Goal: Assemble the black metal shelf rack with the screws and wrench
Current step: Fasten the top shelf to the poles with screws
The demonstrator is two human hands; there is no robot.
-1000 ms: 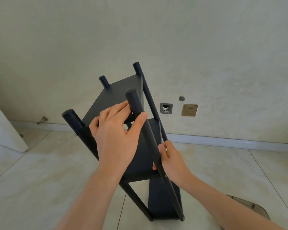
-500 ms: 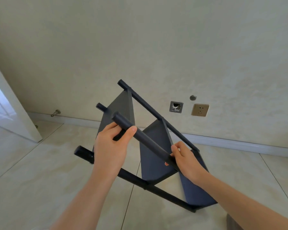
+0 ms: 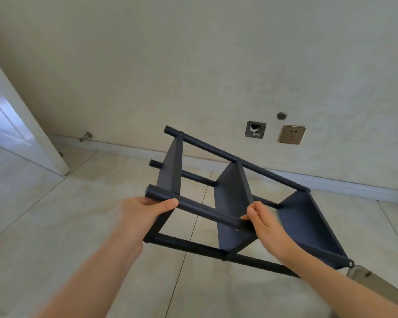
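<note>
The black metal shelf rack (image 3: pixel 232 198) hangs in the air, tipped almost onto its side, its three shelf panels standing on edge between four round posts. My left hand (image 3: pixel 145 214) grips the near post close to its free end. My right hand (image 3: pixel 265 220) grips the same post further along, beside the middle shelf. A screw head (image 3: pixel 350 263) shows at the rack's lower right corner. No wrench or loose screws are in view.
Pale floor tiles (image 3: pixel 55 226) lie below the rack. A white door (image 3: pixel 21 134) stands open at the left with a doorstop (image 3: pixel 86 136) by the skirting. A wall socket (image 3: pixel 292 134) and an open wall box (image 3: pixel 255 129) are behind. A brownish object (image 3: pixel 375 285) sits at lower right.
The rack has swung from nearly upright down onto its side, its top end moving left and lower. Both hands kept their hold on the near post.
</note>
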